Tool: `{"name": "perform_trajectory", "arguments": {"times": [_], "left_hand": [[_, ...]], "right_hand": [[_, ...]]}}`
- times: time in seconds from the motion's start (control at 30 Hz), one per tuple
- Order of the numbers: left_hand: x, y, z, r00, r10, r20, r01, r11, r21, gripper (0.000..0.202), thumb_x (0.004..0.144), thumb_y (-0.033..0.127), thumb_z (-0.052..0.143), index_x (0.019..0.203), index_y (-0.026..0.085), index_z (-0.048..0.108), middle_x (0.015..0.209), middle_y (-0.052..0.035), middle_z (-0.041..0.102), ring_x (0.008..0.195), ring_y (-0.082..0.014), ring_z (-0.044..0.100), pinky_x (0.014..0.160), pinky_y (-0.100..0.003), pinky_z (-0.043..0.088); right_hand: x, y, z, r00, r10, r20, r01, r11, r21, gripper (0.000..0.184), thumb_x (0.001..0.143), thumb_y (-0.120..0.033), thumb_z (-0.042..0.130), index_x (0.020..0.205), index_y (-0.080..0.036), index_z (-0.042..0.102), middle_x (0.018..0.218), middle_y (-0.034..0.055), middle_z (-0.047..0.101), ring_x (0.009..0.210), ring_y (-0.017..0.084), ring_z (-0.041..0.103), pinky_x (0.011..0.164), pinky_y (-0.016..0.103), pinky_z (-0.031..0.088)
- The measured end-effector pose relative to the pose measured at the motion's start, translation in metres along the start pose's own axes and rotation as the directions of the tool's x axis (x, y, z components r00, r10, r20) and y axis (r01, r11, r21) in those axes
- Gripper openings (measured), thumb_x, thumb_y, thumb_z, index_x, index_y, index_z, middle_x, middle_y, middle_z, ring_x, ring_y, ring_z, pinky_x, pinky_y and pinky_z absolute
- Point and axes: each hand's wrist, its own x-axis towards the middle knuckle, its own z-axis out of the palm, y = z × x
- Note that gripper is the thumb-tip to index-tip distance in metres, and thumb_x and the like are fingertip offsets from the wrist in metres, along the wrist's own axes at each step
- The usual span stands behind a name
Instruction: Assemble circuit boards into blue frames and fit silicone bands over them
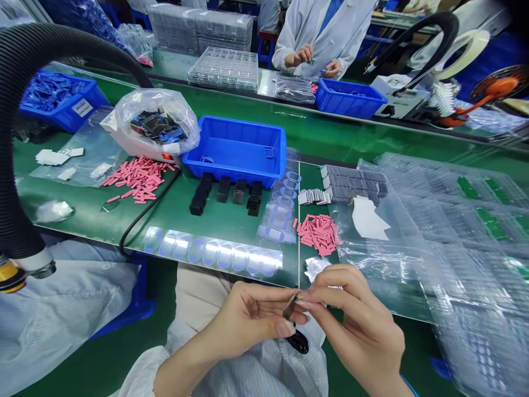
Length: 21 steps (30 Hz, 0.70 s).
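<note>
In front of my lap, my left hand grips a small thin grey piece between thumb and fingers. The piece stands on edge, so its exact kind does not show. At its upper end my right hand is closed in a pinch; whether a second small part sits between those fingertips is hidden. Just below the left fingers is a black coiled cord. Nearest on the bench lie a crumpled silvery wrapper, a heap of small pink strips and a clear sheet of oval stickers.
A blue bin stands mid-bench behind rows of black parts. Stacked clear trays fill the right side. A black flexible hose arches at left, near another pink pile. Across the bench works a person in white.
</note>
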Motion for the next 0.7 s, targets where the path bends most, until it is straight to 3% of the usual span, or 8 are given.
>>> {"name": "perform_trajectory", "arguments": {"times": [0.27, 0.57, 0.7], "left_hand": [[-0.002, -0.004, 0.001, 1.0, 0.005, 0.009, -0.005, 0.998, 0.055, 0.035, 0.064, 0.035, 0.078, 0.099, 0.029, 0.073, 0.09, -0.0041, 0.078, 0.084, -0.0219, 0.071, 0.079, -0.035, 0.055], [-0.001, -0.002, 0.006, 0.998, 0.039, -0.041, -0.025, 0.951, 0.308, 0.036, 0.067, 0.031, 0.077, 0.102, 0.03, 0.071, 0.091, -0.0035, 0.078, 0.086, -0.0227, 0.071, 0.08, -0.033, 0.056], [0.002, -0.006, 0.008, 0.999, 0.012, -0.043, 0.002, 0.956, 0.293, 0.037, 0.065, 0.033, 0.077, 0.102, 0.027, 0.072, 0.09, -0.0038, 0.078, 0.086, -0.0231, 0.071, 0.081, -0.035, 0.055]], "right_hand": [[-0.005, 0.005, -0.003, 1.0, 0.014, 0.004, -0.014, 0.999, 0.031, 0.022, 0.077, -0.002, 0.061, 0.086, -0.022, 0.064, 0.074, 0.0011, 0.058, 0.072, 0.016, 0.053, 0.061, 0.033, 0.045], [-0.018, 0.011, -0.001, 0.996, 0.092, 0.01, -0.093, 0.991, 0.099, 0.021, 0.078, -0.002, 0.059, 0.085, -0.022, 0.062, 0.074, 0.0009, 0.057, 0.071, 0.016, 0.053, 0.061, 0.034, 0.044], [-0.026, 0.013, 0.003, 0.995, 0.095, -0.023, -0.094, 0.994, 0.062, 0.02, 0.078, -0.002, 0.057, 0.083, -0.021, 0.06, 0.073, 0.0011, 0.056, 0.07, 0.017, 0.052, 0.062, 0.034, 0.043]]}}
